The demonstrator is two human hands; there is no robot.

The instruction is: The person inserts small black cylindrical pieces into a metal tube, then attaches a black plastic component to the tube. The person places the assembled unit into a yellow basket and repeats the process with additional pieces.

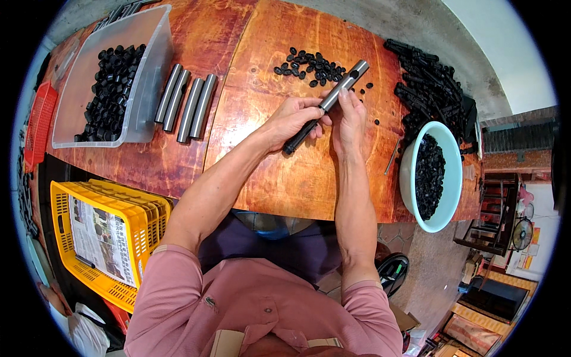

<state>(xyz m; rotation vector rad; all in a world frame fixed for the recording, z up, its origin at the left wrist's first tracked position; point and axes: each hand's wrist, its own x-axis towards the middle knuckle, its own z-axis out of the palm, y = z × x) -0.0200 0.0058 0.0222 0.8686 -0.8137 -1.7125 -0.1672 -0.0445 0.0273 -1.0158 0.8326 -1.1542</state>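
Over the table, both hands hold a silver metal tube (337, 93) with an oval hole near its far end. A black ribbed plastic piece (300, 138) sticks out of its near end, tilted toward my left. The fingers of my left hand (291, 122) are wrapped round the joint between silver and black. My right hand (349, 122) has its thumb and fingers on the silver part. Just beyond the tube lie small black oval caps (312, 65), scattered loosely. Several more silver tubes (195, 107) lie side by side left of my hands.
A clear plastic bin (151, 77) of black caps stands at left. At right are a pale blue bowl (453, 178) of small black parts and a heap of long black plastic pieces (431, 83). A thin metal rod (392, 156) lies near the bowl. Below left is a yellow crate (140, 238).
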